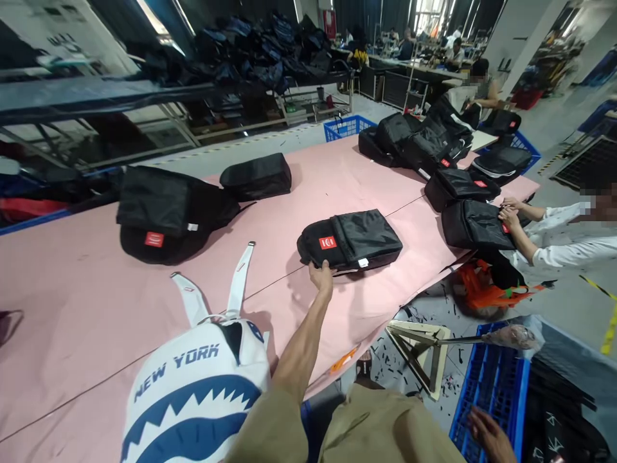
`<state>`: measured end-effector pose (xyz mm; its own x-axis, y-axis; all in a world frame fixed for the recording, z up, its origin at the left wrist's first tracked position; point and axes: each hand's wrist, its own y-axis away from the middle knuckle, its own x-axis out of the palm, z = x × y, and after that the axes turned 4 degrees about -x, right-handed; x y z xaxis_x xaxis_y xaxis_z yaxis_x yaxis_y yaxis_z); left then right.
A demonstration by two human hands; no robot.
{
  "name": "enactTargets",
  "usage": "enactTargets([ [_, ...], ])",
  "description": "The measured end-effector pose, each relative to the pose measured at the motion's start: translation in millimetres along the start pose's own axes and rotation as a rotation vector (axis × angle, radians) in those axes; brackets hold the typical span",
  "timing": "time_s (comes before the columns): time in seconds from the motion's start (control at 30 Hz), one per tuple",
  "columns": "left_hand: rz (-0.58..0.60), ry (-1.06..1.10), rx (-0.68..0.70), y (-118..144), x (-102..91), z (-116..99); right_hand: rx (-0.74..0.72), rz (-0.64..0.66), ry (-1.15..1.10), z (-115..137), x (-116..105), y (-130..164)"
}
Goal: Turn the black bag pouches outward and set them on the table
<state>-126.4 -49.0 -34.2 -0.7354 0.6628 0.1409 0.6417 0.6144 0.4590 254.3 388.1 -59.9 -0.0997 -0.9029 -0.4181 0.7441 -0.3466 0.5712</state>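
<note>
Fingers of the left hand [321,276] curl over the near edge of a black backpack [351,241], the grip clamped on its rim just below the red label at the bag's left end. The left arm runs out long and nearly straight from the lower middle of the view, forearm bare, wrist slightly raised where it meets the bag. The backpack lies flat on the pink counter [77,289], a little right of centre, close to the counter's near edge.

The right hand [489,434] sits low at the bottom right, resting on the rim of a blue crate [486,386] beside the person's knee; its fingers lie spread and loose, closed on nothing.

Near the left elbow a white-and-blue shark backpack [193,386] printed NEW YORK lies on the counter with its white straps pointing away. Further left sits a larger black bag [164,215] with a red label, and beyond it a smaller black bag [256,175]. To the right a co-worker in a white sleeve [562,247] has both hands on another black backpack [475,225]. More black bags are piled at the counter's far end. A pale wooden stool [419,350] stands on the floor between the counter and the crate.
</note>
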Motion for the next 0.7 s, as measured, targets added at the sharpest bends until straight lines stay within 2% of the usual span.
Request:
enactTargets([
  [0.03,0.014,-0.048,0.071,17.0,1.1,-8.1,-0.015,-0.042,-0.027,11.6,0.5,-11.5],
  [0.1,0.055,-0.188,0.237,61.2,3.9,-19.3,-0.127,-0.097,-0.075,59.8,6.5,-35.2],
  [0.13,0.083,-0.265,0.305,87.8,5.1,-20.7,-0.228,-0.099,-0.084,94.3,12.5,-44.5],
  [0.2,0.191,-0.374,0.357,145.5,5.6,-12.7,-0.424,-0.018,-0.12,173.1,30.3,-54.4],
  [0.27,0.382,-0.445,0.329,201.1,1.7,6.8,-0.595,0.064,-0.147,248.2,51.7,-54.9],
  [0.3,0.533,-0.48,0.325,225.0,-2.1,18.2,-0.649,0.081,-0.142,279.4,61.5,-53.5],
  [0.33,0.682,-0.495,0.33,245.0,-6.7,28.7,-0.671,0.046,-0.118,304.8,69.5,-52.0],
  [0.4,0.921,-0.489,0.394,271.2,-16.0,41.0,-0.624,-0.128,-0.004,337.3,78.6,-48.9],
  [0.43,0.963,-0.471,0.467,277.2,-19.3,40.9,-0.612,-0.185,0.069,345.4,79.8,-47.0],
  [0.47,0.94,-0.456,0.567,278.6,-20.8,36.0,-0.61,-0.215,0.145,349.4,79.4,-44.7],
  [0.5,0.857,-0.456,0.683,275.8,-20.6,26.7,-0.619,-0.217,0.219,350.5,77.9,-41.8],
  [0.57,0.585,-0.519,0.881,259.7,-15.3,-0.4,-0.635,-0.192,0.332,348.3,73.5,-35.2],
  [0.6,0.453,-0.579,0.927,247.4,-11.4,-15.2,-0.635,-0.179,0.365,346.8,71.0,-32.2],
  [0.63,0.369,-0.658,0.922,233.0,-7.9,-28.5,-0.634,-0.168,0.385,345.5,68.0,-30.0],
  [0.67,0.346,-0.739,0.877,217.1,-5.6,-38.8,-0.635,-0.157,0.399,344.6,64.4,-28.9],
  [0.7,0.371,-0.813,0.8,200.2,-5.6,-44.7,-0.636,-0.148,0.41,343.8,59.9,-29.2],
])
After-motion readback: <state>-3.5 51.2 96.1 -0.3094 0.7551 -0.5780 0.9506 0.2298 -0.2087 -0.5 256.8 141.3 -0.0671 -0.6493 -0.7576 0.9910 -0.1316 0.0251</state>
